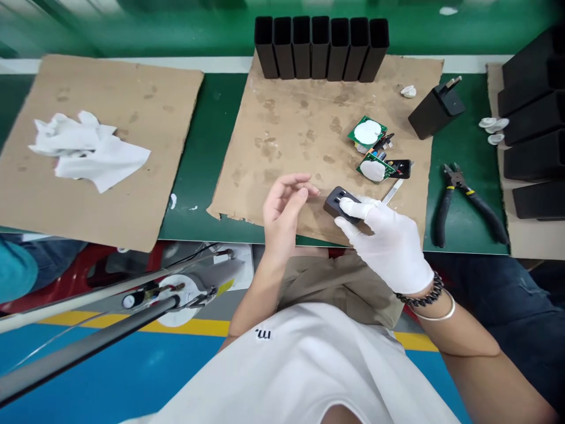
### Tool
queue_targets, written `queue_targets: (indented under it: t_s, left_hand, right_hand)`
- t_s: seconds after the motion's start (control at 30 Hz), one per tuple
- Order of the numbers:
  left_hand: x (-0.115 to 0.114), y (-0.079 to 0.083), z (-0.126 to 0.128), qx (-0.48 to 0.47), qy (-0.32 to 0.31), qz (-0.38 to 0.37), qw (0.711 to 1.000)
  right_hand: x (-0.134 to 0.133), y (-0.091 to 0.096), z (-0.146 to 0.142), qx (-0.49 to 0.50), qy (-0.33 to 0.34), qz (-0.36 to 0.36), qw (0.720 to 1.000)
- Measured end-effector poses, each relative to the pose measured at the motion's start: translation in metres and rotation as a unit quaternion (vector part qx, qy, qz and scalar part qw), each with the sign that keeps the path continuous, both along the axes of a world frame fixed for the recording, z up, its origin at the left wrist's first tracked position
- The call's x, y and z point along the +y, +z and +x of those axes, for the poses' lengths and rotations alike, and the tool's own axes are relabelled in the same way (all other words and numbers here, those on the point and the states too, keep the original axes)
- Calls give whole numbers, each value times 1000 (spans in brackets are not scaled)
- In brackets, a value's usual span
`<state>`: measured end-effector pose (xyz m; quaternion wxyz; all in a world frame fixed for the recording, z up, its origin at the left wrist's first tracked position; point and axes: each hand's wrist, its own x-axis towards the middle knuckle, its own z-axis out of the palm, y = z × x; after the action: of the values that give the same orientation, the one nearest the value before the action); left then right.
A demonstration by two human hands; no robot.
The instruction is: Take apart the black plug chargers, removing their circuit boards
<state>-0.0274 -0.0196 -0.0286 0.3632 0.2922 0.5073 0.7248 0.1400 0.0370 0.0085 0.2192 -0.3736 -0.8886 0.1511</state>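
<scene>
My right hand (384,238), in a white glove, grips a small black plug adapter (332,203) above the cardboard's near edge. Metal pins show on the adapter's upper face, by my thumb and fingers. Bare and holding nothing, my left hand (285,215) is just left of the adapter, its fingers loosely curled and apart from the thumb. Beyond my right hand lie two green circuit boards (354,134) with round white blobs of paste; wires and black parts hang from them. A thin pale strip (392,192) lies partly hidden behind the glove.
Several open black cases (320,50) stand in a row at the back. A black adapter (435,112) and black-handled cutters (459,182) are to the right, near more black cases (535,155). White cloth (88,147) rests on the left cardboard (145,88). White paste lumps (408,92) lie about.
</scene>
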Motion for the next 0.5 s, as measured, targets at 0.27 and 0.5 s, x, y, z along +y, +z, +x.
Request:
queue_targets:
  t_s: [0.27, 0.5]
  left_hand:
    - [-1, -2, 3, 24, 9, -2, 1000]
    - [-1, -4, 2, 48, -7, -27, 998]
  right_hand:
    - [15, 0, -6, 328, -9, -457, 826]
    - [-6, 7, -12, 382, 8, -715, 586]
